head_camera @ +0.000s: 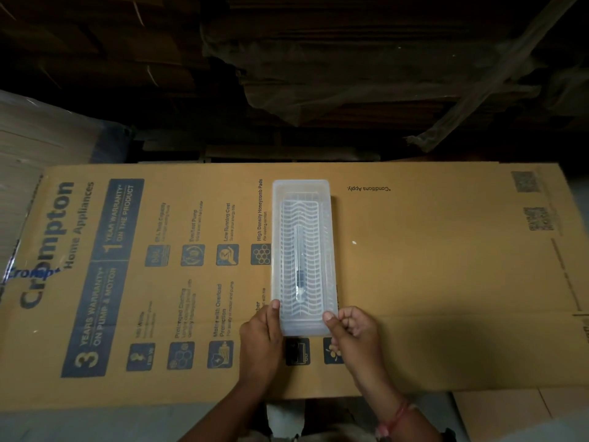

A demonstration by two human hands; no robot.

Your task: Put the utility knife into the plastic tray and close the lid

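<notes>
A long translucent plastic tray [302, 193] lies lengthwise on a flat cardboard sheet, with its ribbed clear lid [314, 237] resting on top. Through the lid I make out the utility knife [299, 275], a slim pale body with a dark slider, lying along the tray's middle. My left hand [261, 333] grips the tray's near left corner, thumb on the lid's edge. My right hand [353, 330] holds the near right corner, thumb pressed on the rim and the other fingers curled.
The printed cardboard sheet [430, 266] covers the whole work surface, with broad bare room to the right of the tray. Stacked dark cartons [350, 74] rise behind it. A wrapped pale stack [38, 135] stands at the far left.
</notes>
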